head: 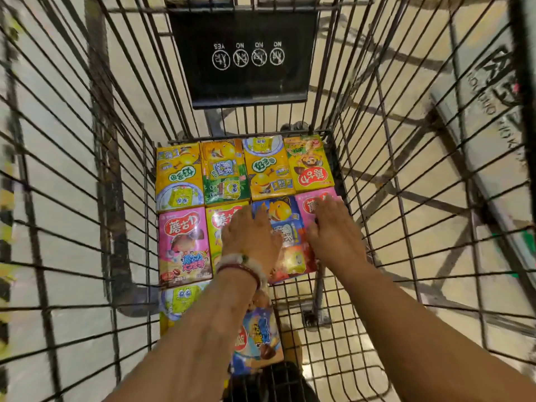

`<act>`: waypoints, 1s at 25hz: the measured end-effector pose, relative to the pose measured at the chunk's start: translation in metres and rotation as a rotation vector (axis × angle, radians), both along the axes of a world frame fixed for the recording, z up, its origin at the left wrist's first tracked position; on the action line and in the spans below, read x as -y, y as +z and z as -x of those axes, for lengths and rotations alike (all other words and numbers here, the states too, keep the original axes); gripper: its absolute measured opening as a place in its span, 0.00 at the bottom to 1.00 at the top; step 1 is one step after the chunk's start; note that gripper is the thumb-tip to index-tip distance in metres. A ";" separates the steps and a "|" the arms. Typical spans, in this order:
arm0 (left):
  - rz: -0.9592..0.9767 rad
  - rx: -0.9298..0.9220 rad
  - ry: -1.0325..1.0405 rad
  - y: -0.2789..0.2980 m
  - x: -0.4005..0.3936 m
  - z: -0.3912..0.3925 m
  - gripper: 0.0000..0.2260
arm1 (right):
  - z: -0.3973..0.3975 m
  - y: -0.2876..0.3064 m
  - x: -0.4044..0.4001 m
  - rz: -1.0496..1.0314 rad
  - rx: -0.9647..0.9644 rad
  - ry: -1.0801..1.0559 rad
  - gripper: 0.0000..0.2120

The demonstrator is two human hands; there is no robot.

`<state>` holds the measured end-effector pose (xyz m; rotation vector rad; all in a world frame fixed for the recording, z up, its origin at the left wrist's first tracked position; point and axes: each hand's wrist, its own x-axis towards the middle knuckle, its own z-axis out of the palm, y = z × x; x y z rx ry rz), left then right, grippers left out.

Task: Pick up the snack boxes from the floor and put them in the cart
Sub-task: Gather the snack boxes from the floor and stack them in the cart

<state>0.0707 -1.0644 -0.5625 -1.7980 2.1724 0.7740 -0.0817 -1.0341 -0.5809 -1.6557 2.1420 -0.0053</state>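
Observation:
Several colourful snack boxes lie flat in rows on the bottom of the wire cart (319, 303). My left hand (249, 236), with bracelets at the wrist, rests flat on a yellow box (220, 224) and the edge of a blue box (287, 216). My right hand (333, 230) lies flat with straight fingers on a pink box (311, 204) at the right wall. A pink box (184, 245) lies to the left. Another blue box (258, 340) and a yellow box (177, 303) sit nearer me, partly hidden by my left forearm.
The cart's wire walls rise on all sides. A black folded child-seat flap (243, 56) with white icons hangs on the far end. The near right of the cart bottom shows bare wire. Tiled floor (58, 140) shows through the mesh.

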 end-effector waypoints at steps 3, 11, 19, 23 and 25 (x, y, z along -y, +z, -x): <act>0.083 -0.079 -0.041 0.062 0.017 -0.014 0.30 | -0.006 0.078 0.007 0.138 0.136 0.028 0.26; 0.434 -0.355 -0.203 0.354 0.008 -0.122 0.44 | -0.073 0.371 0.010 0.414 0.120 0.422 0.28; 0.767 0.115 -0.024 0.526 -0.106 -0.267 0.50 | -0.170 0.537 -0.039 0.470 -0.146 0.880 0.37; 0.796 0.223 0.198 0.544 -0.192 -0.285 0.51 | -0.192 0.554 -0.080 0.555 -0.084 1.014 0.35; 0.823 0.231 0.275 0.546 -0.232 -0.287 0.48 | -0.200 0.556 -0.102 0.573 -0.041 1.091 0.34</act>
